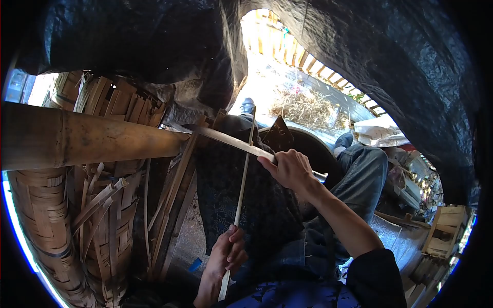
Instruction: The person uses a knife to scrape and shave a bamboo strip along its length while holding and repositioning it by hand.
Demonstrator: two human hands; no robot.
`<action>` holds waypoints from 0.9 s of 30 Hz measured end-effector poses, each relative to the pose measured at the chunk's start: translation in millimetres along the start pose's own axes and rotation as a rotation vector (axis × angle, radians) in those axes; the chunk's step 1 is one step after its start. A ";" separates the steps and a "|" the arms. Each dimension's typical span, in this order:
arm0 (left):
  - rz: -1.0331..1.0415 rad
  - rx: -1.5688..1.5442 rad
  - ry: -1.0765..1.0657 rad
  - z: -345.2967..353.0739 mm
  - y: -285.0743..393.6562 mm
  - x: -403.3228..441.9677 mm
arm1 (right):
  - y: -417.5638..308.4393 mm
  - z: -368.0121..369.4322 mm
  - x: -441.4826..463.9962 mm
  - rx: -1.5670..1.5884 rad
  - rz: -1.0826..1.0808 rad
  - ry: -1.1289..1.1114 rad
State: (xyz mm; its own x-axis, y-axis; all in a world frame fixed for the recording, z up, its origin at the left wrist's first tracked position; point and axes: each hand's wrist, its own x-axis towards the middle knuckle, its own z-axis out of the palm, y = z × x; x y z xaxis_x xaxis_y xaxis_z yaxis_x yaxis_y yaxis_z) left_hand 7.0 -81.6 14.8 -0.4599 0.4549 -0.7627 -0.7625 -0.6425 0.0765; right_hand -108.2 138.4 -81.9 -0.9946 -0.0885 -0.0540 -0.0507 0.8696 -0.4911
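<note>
My right hand (294,172) is closed around one end of a long, curved knife (228,139), which reaches left across my lap. Where it crosses a thin bamboo strip (242,195), the two appear to touch. A bit of shiny metal shows just beyond my right hand; whether it belongs to the knife I cannot tell. Lower down, my left hand (229,251) grips the strip, whose short end sticks out below the fist. The strip slants upward, away from me. Beneath both lies a dark cloth (221,200) over my legs.
A thick bamboo pole (102,134) juts in from the left, above woven bamboo baskets (43,220) and split slats. Dark plastic sheeting (390,56) hangs overhead. Ahead are dry shavings (305,107) and a slatted fence. A wooden crate (446,228) stands at right.
</note>
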 end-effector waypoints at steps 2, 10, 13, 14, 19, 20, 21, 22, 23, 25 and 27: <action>0.002 0.309 0.053 5.7 0.3 0.8 | 7.0 4.3 -8.0 -0.037 0.010 -0.007; 0.096 0.930 0.334 8.9 -15.2 -19.0 | 6.8 36.2 -0.4 0.035 0.220 -0.111; 0.058 1.111 0.277 3.3 -24.4 -39.0 | 20.4 27.1 25.4 0.100 0.416 -0.212; 0.016 0.951 0.290 -4.2 -25.6 -38.5 | 23.5 23.8 28.7 0.148 0.411 -0.252; 0.040 0.711 0.275 -11.1 -12.4 -21.9 | 32.6 11.6 27.3 0.351 0.421 -0.307; 0.084 0.701 0.241 -14.4 -6.3 -15.0 | 34.9 6.3 23.0 0.346 0.416 -0.309; 0.089 0.697 0.239 -14.8 0.4 -7.9 | 34.6 -2.0 17.0 0.343 0.388 -0.303; 0.103 0.656 0.217 -14.1 7.2 -0.6 | 32.8 -7.3 12.2 0.341 0.360 -0.296; 0.114 0.618 0.193 -14.6 11.5 6.2 | 30.6 -7.7 6.7 0.340 0.360 -0.292; 0.114 0.651 0.186 -17.2 14.1 14.9 | 25.1 -11.4 -6.7 0.317 0.306 -0.320; 0.133 0.710 0.213 -19.3 17.0 19.6 | 16.9 -11.9 -14.1 0.253 0.339 -0.348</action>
State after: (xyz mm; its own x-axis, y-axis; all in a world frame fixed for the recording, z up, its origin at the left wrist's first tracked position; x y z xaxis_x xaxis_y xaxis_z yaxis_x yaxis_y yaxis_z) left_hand -6.2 -95.6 -11.2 -0.5257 0.2261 -0.8201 -0.8499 -0.0991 0.5175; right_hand -96.1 160.1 -79.0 -0.8608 -0.0161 -0.5088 0.3334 0.7375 -0.5873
